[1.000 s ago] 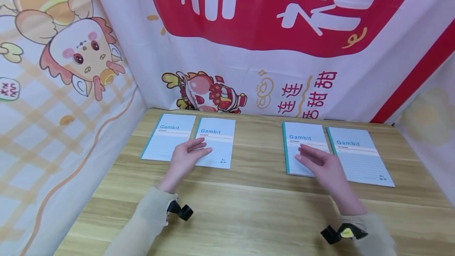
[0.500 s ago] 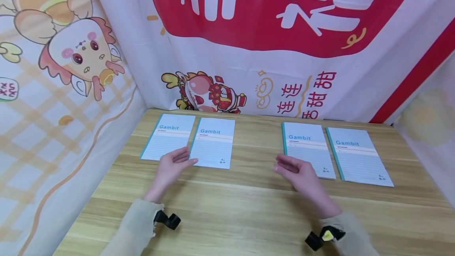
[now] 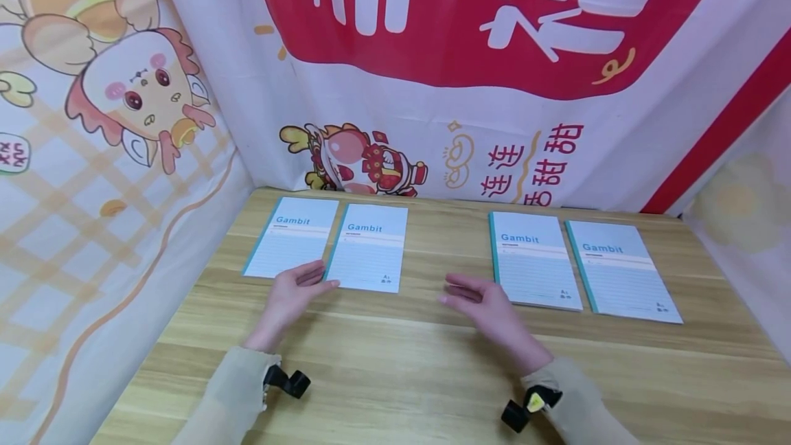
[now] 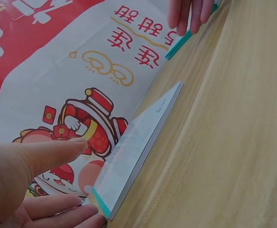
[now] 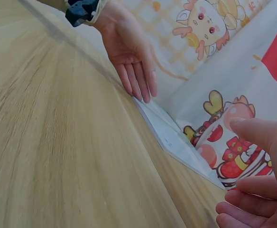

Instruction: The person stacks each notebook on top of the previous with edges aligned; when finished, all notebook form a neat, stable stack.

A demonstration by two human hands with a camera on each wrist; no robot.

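Two light-blue Gambit notebooks lie side by side at the left, an outer notebook (image 3: 293, 235) and an inner notebook (image 3: 369, 246). My left hand (image 3: 295, 297) is at their near edges, thumb and fingers apart, overlapping the outer one's lower corner in the head view. At the right are another pair, a thicker-looking notebook (image 3: 534, 259) and an outermost notebook (image 3: 624, 270). My right hand (image 3: 485, 304) is over the wood left of that pair, fingers loosely bent and holding nothing. In the left wrist view, my left thumb and fingers (image 4: 48, 206) spread beside a notebook (image 4: 138, 149).
The notebooks lie along the back of a wooden table (image 3: 395, 376). A white cloth with a red print (image 3: 432, 122) hangs right behind it, and a cartoon-printed cloth (image 3: 136, 225) borders the left side. Each wrist carries a small black camera (image 3: 296, 383).
My right hand has moved left and toward me, off the thicker-looking right notebook. My left hand has drawn back left and nearer, uncovering the inner left notebook. The notebooks have not moved.
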